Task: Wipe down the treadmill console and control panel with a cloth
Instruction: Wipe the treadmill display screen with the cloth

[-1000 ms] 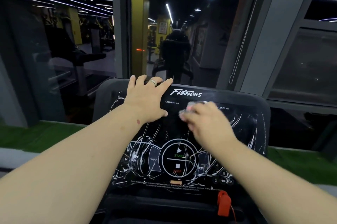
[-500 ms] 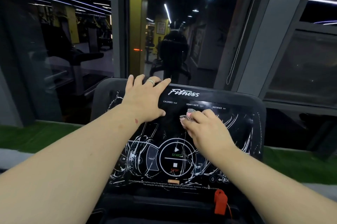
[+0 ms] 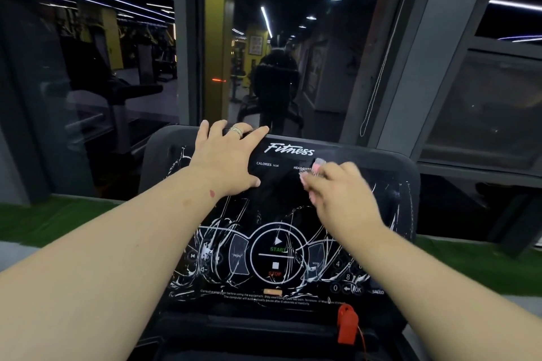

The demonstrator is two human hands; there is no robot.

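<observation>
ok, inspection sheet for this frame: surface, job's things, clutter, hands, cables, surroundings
Surface: treadmill console, black, white smears across the control panel.
Job's things: small cloth, mostly hidden by fingers.
Clutter: nothing seen.
Hands: left hand rests flat on the console's top edge, wearing a ring; right hand holds the cloth against the panel, blurred.
Cables: red safety clip with thin red cord at the console's base.
Surroundings: dark glass windows reflecting the gym; green turf.

Treadmill console (image 3: 390, 167) at frame centre. Left hand (image 3: 225, 158) on its upper left edge; right hand (image 3: 337, 193) with cloth (image 3: 313, 168) right of it, on the panel. Safety clip (image 3: 347, 322) at lower right; window (image 3: 88, 76) behind.
</observation>
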